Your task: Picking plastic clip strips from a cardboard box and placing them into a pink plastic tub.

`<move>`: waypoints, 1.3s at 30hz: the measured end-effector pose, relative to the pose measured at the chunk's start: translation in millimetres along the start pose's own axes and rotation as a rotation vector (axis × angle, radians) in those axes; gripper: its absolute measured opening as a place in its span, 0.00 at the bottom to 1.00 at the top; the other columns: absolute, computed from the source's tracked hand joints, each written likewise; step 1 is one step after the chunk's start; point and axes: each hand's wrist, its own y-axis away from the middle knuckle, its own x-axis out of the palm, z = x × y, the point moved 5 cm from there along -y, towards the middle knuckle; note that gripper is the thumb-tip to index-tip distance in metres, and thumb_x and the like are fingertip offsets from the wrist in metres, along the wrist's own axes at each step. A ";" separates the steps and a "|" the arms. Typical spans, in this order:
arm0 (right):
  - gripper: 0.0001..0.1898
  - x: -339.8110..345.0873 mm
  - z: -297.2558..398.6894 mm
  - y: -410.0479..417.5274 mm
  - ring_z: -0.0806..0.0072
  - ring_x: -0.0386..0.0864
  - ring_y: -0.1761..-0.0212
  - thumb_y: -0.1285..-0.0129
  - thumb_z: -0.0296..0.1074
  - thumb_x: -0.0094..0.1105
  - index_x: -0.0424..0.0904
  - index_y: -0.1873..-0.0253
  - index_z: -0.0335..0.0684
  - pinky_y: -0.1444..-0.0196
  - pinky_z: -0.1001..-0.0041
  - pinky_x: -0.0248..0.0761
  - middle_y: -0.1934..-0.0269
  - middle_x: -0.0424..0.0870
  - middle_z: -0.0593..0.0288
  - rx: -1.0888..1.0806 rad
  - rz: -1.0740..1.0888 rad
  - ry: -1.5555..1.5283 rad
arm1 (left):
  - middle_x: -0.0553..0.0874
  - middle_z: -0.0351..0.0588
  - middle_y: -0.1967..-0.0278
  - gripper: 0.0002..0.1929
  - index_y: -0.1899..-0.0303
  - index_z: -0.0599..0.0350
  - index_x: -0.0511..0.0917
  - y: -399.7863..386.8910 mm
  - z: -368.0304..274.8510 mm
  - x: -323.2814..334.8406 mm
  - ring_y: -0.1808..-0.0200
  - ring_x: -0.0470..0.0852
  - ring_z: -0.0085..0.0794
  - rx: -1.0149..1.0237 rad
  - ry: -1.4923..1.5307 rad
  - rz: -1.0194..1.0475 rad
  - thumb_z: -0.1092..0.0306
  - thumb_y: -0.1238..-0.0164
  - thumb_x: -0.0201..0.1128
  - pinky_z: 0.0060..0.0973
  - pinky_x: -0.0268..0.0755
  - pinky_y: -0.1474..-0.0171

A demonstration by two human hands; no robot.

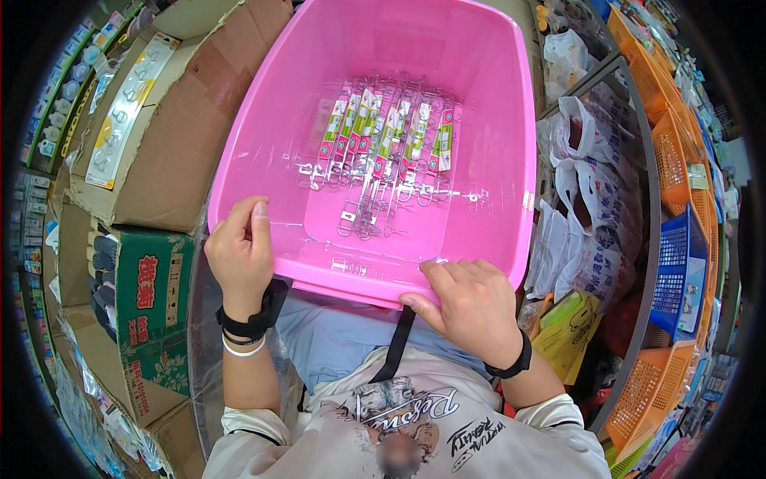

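Before me is a large pink plastic tub (pixel 494 90), its near rim close to my waist. My left hand (pixel 242 248) grips the rim at the near left corner, thumb on top. Towards the near right corner, my right hand (pixel 473 299) has its fingers over the rim and its thumb on the outer side. On the tub's floor lie several wire hook racks (pixel 383 149) of shiny metal, bunched roughly side by side. Green, white and pink label strips are fixed along them. The tub's glossy walls mirror some of the hooks.
At left, a torn cardboard box (pixel 179 132) carries a blister strip of hooks (pixel 131 111), with a green printed carton (pixel 157 311) nearer me. White plastic bags (pixel 589 209) hang at right, beside orange baskets (pixel 670 146) and a blue basket (pixel 673 269).
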 end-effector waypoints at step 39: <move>0.21 -0.8 0.6 -1.2 0.68 0.78 0.77 0.39 0.55 0.64 0.78 0.66 0.39 0.72 0.68 0.69 0.79 0.76 0.61 -0.001 -0.006 0.005 | 0.77 0.40 0.82 0.09 0.59 0.63 0.84 -0.2 -0.2 0.5 0.80 0.74 0.18 0.086 -0.038 0.008 0.70 0.26 0.58 0.21 0.63 0.75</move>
